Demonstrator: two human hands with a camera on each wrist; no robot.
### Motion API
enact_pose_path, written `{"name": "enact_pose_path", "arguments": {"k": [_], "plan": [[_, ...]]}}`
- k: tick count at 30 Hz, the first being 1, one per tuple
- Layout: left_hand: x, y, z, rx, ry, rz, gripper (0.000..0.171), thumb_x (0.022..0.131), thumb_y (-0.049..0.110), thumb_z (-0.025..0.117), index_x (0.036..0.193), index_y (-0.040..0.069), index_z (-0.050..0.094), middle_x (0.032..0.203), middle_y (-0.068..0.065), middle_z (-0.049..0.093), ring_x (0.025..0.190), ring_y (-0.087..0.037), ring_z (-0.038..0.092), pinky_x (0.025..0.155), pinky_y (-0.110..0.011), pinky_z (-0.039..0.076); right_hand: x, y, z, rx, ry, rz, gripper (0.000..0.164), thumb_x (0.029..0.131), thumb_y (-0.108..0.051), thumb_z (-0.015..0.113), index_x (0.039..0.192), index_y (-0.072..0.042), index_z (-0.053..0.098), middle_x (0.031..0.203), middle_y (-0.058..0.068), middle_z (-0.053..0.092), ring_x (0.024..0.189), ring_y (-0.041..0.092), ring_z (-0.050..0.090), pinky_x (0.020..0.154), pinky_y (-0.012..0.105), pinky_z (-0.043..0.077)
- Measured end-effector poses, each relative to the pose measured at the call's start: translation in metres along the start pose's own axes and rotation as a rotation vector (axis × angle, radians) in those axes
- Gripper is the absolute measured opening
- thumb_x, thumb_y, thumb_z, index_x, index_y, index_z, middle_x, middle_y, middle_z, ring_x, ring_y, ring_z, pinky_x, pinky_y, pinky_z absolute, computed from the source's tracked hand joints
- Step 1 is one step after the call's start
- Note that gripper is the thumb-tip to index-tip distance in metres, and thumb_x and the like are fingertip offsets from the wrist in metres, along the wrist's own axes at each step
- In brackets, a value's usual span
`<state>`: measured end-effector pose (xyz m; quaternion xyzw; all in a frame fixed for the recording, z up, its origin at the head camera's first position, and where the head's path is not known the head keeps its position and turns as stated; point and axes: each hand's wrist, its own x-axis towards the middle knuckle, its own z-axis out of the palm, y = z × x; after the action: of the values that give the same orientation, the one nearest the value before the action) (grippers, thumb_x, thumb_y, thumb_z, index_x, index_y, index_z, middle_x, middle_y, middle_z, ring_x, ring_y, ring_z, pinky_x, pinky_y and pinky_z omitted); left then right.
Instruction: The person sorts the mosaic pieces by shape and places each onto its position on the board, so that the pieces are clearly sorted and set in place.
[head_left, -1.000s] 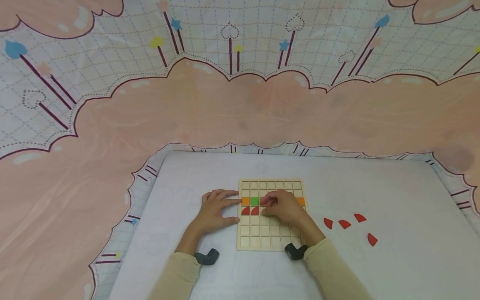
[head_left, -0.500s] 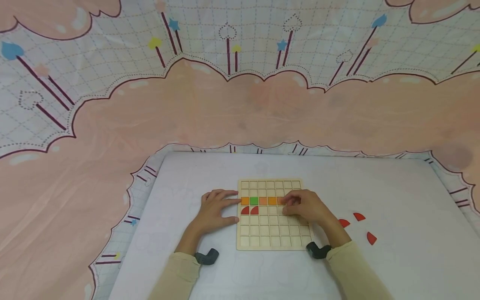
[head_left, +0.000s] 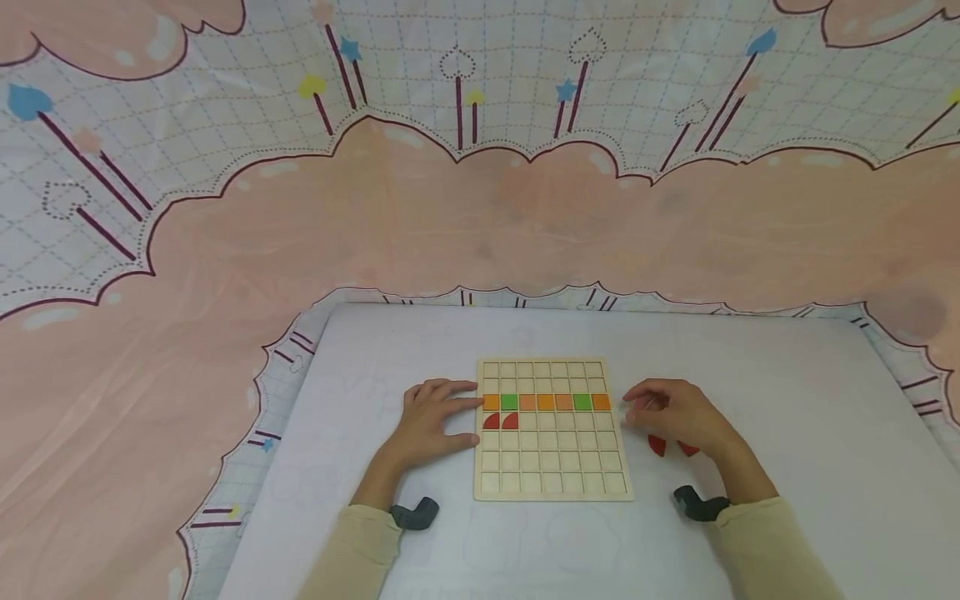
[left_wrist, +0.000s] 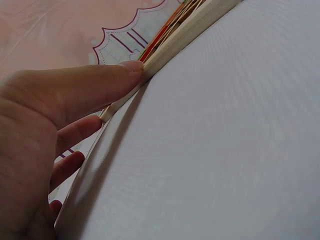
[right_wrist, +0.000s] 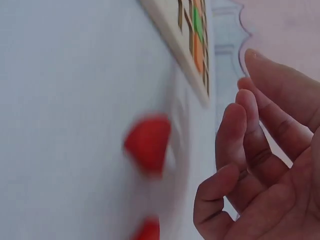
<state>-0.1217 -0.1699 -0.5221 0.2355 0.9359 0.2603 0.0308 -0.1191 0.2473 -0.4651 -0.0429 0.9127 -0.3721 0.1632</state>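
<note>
A pale wooden grid board (head_left: pixel 551 462) lies on the white table. Its third row from the top holds a line of orange, peach and green square tiles (head_left: pixel 545 402). Two red quarter-circle pieces (head_left: pixel 510 422) sit in the row below, at the left. My left hand (head_left: pixel 431 423) has its fingers spread, with index finger and thumb touching the board's left edge. To the right of the board hovers my right hand (head_left: pixel 678 412), fingers loosely bent, nothing between thumb and fingers in the right wrist view. Below it lie loose red quarter-circle pieces (right_wrist: pixel 149 145), some hidden by the hand.
The white table (head_left: pixel 840 392) carries the board and the loose pieces. A cloth printed with pink scallops (head_left: pixel 465 217) hangs behind it and shows along its sides. Each wrist wears a dark device, as on the left wrist (head_left: pixel 415 514).
My right hand has moved right, from over the board's tile row to beside the loose red pieces, uncovering the tiles. The left hand has stayed at the board's left edge.
</note>
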Motion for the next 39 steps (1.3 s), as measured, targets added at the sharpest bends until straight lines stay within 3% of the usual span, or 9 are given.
{"name": "enact_pose_path", "arguments": {"k": [12, 18, 23, 28, 31, 35, 39], "plan": [[0.0, 0.0, 0.0, 0.006, 0.006, 0.007, 0.058, 0.082, 0.05, 0.077, 0.136, 0.029, 0.067, 0.153, 0.006, 0.052, 0.141, -0.024, 0.039, 0.113, -0.06, 0.021, -0.031, 0.05, -0.042, -0.074, -0.025, 0.064, 0.026, 0.09, -0.027, 0.076, 0.114, -0.017, 0.075, 0.094, 0.004, 0.062, 0.089, 0.02, 0.057, 0.069, 0.031, 0.052], [0.0, -0.002, 0.001, 0.005, 0.002, 0.007, 0.059, 0.083, 0.051, 0.077, 0.137, 0.03, 0.066, 0.154, 0.007, 0.052, 0.141, -0.023, 0.039, 0.113, -0.06, 0.021, -0.046, 0.085, -0.061, -0.117, -0.03, 0.101, 0.038, 0.09, -0.039, 0.077, 0.119, -0.015, 0.073, 0.101, 0.004, 0.062, 0.093, 0.018, 0.054, 0.073, 0.031, 0.047], [0.0, -0.002, 0.002, 0.001, -0.006, 0.001, 0.059, 0.083, 0.051, 0.076, 0.137, 0.03, 0.066, 0.154, 0.007, 0.051, 0.141, -0.023, 0.038, 0.114, -0.06, 0.02, -0.054, 0.107, -0.072, -0.118, -0.095, 0.107, 0.047, 0.088, -0.037, 0.079, 0.126, -0.013, 0.07, 0.105, 0.004, 0.059, 0.088, 0.011, 0.051, 0.071, 0.026, 0.046], [0.0, -0.001, 0.002, 0.01, -0.004, -0.004, 0.059, 0.083, 0.051, 0.076, 0.137, 0.031, 0.066, 0.154, 0.007, 0.051, 0.142, -0.023, 0.038, 0.113, -0.059, 0.02, -0.062, 0.111, -0.076, -0.088, -0.162, 0.094, 0.057, 0.084, -0.032, 0.083, 0.134, -0.011, 0.064, 0.111, 0.006, 0.056, 0.086, 0.01, 0.049, 0.069, 0.026, 0.043], [0.0, -0.001, 0.002, 0.012, -0.004, -0.005, 0.058, 0.083, 0.051, 0.075, 0.137, 0.031, 0.066, 0.154, 0.007, 0.051, 0.142, -0.024, 0.038, 0.113, -0.06, 0.02, -0.064, 0.112, -0.074, -0.062, -0.172, 0.039, 0.059, 0.082, -0.025, 0.084, 0.134, -0.01, 0.062, 0.11, 0.006, 0.051, 0.084, 0.01, 0.049, 0.068, 0.026, 0.042], [-0.001, -0.002, 0.002, 0.014, 0.007, 0.008, 0.058, 0.082, 0.05, 0.075, 0.136, 0.03, 0.067, 0.153, 0.006, 0.052, 0.141, -0.024, 0.039, 0.112, -0.06, 0.021, -0.059, 0.11, -0.067, -0.11, -0.121, 0.004, 0.047, 0.081, -0.027, 0.085, 0.12, -0.012, 0.064, 0.1, 0.004, 0.05, 0.082, 0.011, 0.048, 0.066, 0.025, 0.041], [-0.001, -0.002, 0.002, 0.019, 0.021, 0.021, 0.058, 0.082, 0.051, 0.075, 0.135, 0.03, 0.067, 0.152, 0.006, 0.053, 0.14, -0.025, 0.04, 0.111, -0.061, 0.022, -0.05, 0.103, -0.059, -0.217, -0.061, 0.047, 0.037, 0.082, -0.038, 0.084, 0.104, -0.016, 0.065, 0.089, 0.002, 0.05, 0.084, 0.015, 0.046, 0.065, 0.028, 0.038]]}}
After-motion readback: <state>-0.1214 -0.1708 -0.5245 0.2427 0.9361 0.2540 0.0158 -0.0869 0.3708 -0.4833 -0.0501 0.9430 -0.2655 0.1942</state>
